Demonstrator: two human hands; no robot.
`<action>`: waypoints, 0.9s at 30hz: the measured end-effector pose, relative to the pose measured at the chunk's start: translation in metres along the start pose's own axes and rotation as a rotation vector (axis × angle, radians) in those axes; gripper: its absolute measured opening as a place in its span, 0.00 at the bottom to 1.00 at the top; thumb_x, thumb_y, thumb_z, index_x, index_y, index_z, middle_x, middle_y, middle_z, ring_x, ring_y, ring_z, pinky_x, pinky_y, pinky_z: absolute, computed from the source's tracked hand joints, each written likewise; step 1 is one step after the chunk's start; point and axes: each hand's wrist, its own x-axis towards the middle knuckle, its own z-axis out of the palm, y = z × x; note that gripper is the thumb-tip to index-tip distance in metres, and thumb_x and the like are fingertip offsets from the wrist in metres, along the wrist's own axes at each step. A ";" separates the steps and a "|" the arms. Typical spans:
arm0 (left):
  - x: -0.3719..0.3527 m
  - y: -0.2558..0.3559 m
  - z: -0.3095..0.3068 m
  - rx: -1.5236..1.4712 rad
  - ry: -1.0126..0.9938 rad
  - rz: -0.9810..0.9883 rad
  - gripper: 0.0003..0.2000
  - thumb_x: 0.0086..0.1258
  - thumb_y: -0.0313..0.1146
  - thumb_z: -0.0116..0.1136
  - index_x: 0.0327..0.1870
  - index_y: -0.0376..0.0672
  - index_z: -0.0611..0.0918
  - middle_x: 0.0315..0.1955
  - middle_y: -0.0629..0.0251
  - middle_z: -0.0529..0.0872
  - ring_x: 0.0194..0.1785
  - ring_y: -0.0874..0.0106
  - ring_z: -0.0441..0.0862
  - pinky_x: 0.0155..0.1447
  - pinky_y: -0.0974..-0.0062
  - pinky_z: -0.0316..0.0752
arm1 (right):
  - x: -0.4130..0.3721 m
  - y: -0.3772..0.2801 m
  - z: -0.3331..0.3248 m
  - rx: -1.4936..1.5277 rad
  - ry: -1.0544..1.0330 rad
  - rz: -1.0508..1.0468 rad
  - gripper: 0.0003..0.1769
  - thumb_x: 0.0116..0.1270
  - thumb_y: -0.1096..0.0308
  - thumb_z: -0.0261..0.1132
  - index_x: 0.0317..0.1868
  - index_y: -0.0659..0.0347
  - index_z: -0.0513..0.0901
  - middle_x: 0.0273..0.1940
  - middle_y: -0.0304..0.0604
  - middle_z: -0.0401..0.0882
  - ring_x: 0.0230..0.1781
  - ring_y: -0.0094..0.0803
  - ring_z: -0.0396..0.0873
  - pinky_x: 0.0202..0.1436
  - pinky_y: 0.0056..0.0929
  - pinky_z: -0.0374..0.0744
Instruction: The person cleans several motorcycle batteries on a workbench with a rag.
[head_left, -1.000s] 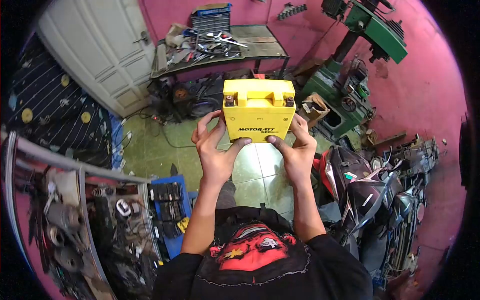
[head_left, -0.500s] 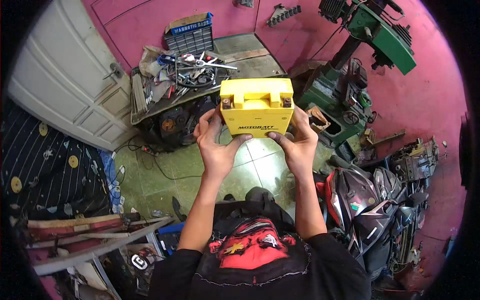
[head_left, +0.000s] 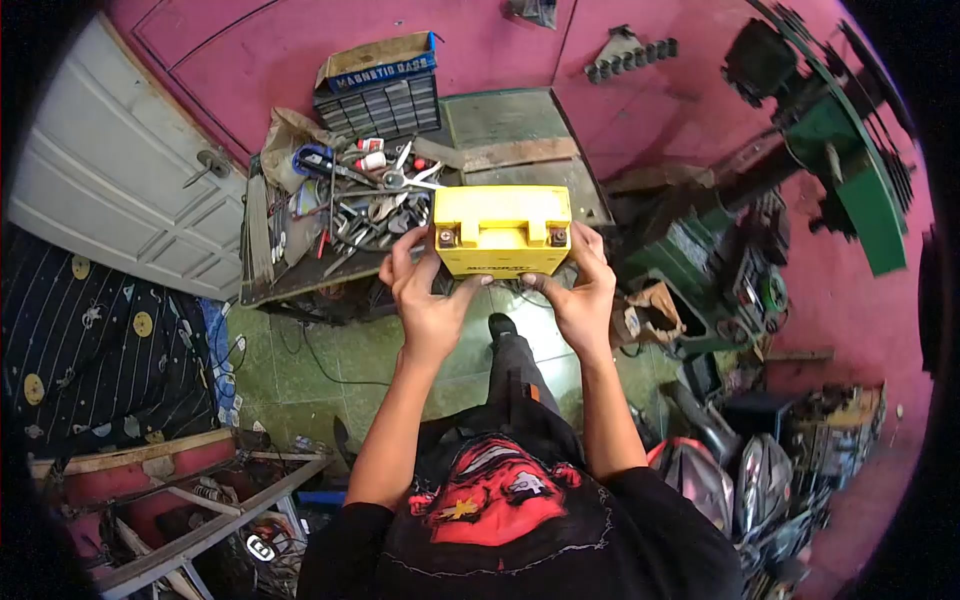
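Between my two hands is a yellow motorcycle battery (head_left: 502, 215), held up in front of me with its terminals on the upper part. My left hand (head_left: 428, 300) grips its left side, the thumb pressed on the lower front face. On the other side, my right hand (head_left: 584, 300) is closed round the right edge, its thumb also on the front. Dark lettering on the front face is partly cut off by the tilt. The fingers behind the battery are mostly hidden.
Beyond the battery stands a workbench (head_left: 510, 115) with a heap of tools (head_left: 375, 205) and a drawer cabinet (head_left: 380, 108). A green drill press (head_left: 850, 180) rises at the right. Motorcycle fairings (head_left: 700, 480) lie at lower right, a metal rack (head_left: 215, 525) at lower left.
The workbench now appears nearer, and one leg is stretched forward. The battery, still in both hands, has tipped so its front face shows less.
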 end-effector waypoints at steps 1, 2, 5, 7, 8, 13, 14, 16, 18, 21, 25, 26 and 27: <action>0.014 -0.008 0.019 0.013 0.003 -0.010 0.28 0.49 0.37 0.86 0.53 0.41 0.90 0.59 0.56 0.84 0.66 0.58 0.76 0.71 0.57 0.61 | 0.020 0.016 0.003 -0.024 -0.012 0.021 0.49 0.46 0.68 0.86 0.74 0.56 0.81 0.66 0.48 0.82 0.67 0.43 0.77 0.74 0.43 0.69; 0.027 -0.018 0.040 0.015 0.016 -0.030 0.27 0.49 0.37 0.86 0.53 0.41 0.90 0.59 0.56 0.85 0.67 0.58 0.76 0.71 0.57 0.60 | 0.041 0.032 0.005 -0.027 -0.033 0.017 0.51 0.46 0.69 0.86 0.75 0.54 0.80 0.65 0.48 0.82 0.67 0.44 0.76 0.75 0.44 0.67; 0.068 -0.040 0.098 0.056 0.026 -0.094 0.26 0.48 0.34 0.86 0.50 0.40 0.89 0.61 0.56 0.83 0.66 0.56 0.75 0.71 0.56 0.62 | 0.102 0.083 0.009 -0.091 -0.060 -0.028 0.52 0.45 0.70 0.86 0.76 0.53 0.79 0.65 0.49 0.82 0.68 0.44 0.75 0.75 0.45 0.66; 0.097 -0.060 0.131 0.095 0.029 -0.132 0.25 0.47 0.31 0.87 0.48 0.40 0.89 0.62 0.55 0.82 0.66 0.55 0.74 0.70 0.56 0.64 | 0.139 0.113 0.016 -0.089 -0.078 -0.011 0.53 0.45 0.71 0.86 0.77 0.52 0.77 0.65 0.49 0.82 0.68 0.44 0.75 0.75 0.45 0.65; 0.110 -0.070 0.148 0.121 0.032 -0.112 0.25 0.46 0.31 0.87 0.48 0.39 0.89 0.62 0.55 0.82 0.66 0.55 0.74 0.70 0.57 0.64 | 0.157 0.132 0.020 -0.112 -0.096 -0.011 0.53 0.46 0.72 0.86 0.77 0.52 0.77 0.65 0.48 0.82 0.67 0.44 0.75 0.75 0.46 0.65; 0.164 -0.121 0.219 0.181 0.031 -0.142 0.32 0.47 0.31 0.86 0.59 0.41 0.87 0.58 0.54 0.84 0.64 0.55 0.74 0.70 0.58 0.62 | 0.228 0.213 0.052 -0.104 -0.103 0.027 0.36 0.46 0.76 0.85 0.60 0.63 0.86 0.59 0.50 0.83 0.63 0.47 0.77 0.70 0.42 0.74; 0.172 -0.131 0.233 0.191 0.045 -0.168 0.36 0.48 0.30 0.85 0.65 0.41 0.85 0.58 0.56 0.84 0.64 0.55 0.74 0.70 0.59 0.62 | 0.241 0.227 0.060 -0.086 -0.136 0.042 0.40 0.47 0.76 0.86 0.64 0.63 0.84 0.59 0.50 0.82 0.62 0.46 0.78 0.70 0.41 0.75; 0.187 -0.163 0.259 0.188 0.053 -0.162 0.43 0.48 0.31 0.85 0.72 0.45 0.80 0.57 0.56 0.83 0.63 0.57 0.74 0.70 0.59 0.59 | 0.265 0.255 0.079 -0.094 -0.123 0.029 0.42 0.47 0.76 0.86 0.67 0.62 0.83 0.59 0.49 0.82 0.62 0.45 0.78 0.70 0.41 0.75; 0.202 -0.191 0.283 0.202 0.071 -0.139 0.50 0.49 0.30 0.85 0.80 0.50 0.74 0.56 0.57 0.83 0.62 0.59 0.74 0.70 0.60 0.58 | 0.285 0.285 0.099 -0.118 -0.130 0.022 0.48 0.48 0.76 0.86 0.74 0.61 0.79 0.61 0.49 0.80 0.62 0.42 0.78 0.70 0.41 0.76; 0.214 -0.219 0.313 0.245 0.091 -0.281 0.50 0.48 0.29 0.84 0.80 0.52 0.75 0.55 0.57 0.82 0.63 0.59 0.74 0.70 0.60 0.59 | 0.307 0.324 0.125 -0.147 -0.151 0.043 0.49 0.48 0.75 0.86 0.74 0.62 0.79 0.61 0.49 0.81 0.63 0.42 0.79 0.70 0.42 0.76; 0.232 -0.259 0.343 0.209 0.105 -0.308 0.49 0.49 0.26 0.83 0.79 0.52 0.75 0.56 0.57 0.81 0.64 0.59 0.73 0.71 0.60 0.59 | 0.330 0.371 0.157 -0.059 -0.201 0.143 0.53 0.47 0.73 0.86 0.77 0.57 0.76 0.64 0.48 0.81 0.70 0.42 0.70 0.78 0.44 0.56; 0.235 -0.266 0.349 0.198 0.112 -0.310 0.48 0.50 0.25 0.82 0.79 0.50 0.75 0.56 0.56 0.82 0.65 0.60 0.72 0.71 0.60 0.59 | 0.333 0.380 0.165 -0.026 -0.193 0.177 0.54 0.46 0.72 0.87 0.77 0.58 0.76 0.63 0.48 0.82 0.71 0.42 0.70 0.79 0.44 0.54; 0.239 -0.273 0.353 0.201 0.110 -0.308 0.48 0.50 0.25 0.82 0.79 0.50 0.75 0.56 0.56 0.82 0.65 0.60 0.72 0.71 0.60 0.59 | 0.340 0.382 0.170 -0.023 -0.191 0.178 0.54 0.46 0.72 0.87 0.77 0.58 0.76 0.63 0.48 0.82 0.71 0.42 0.70 0.79 0.44 0.54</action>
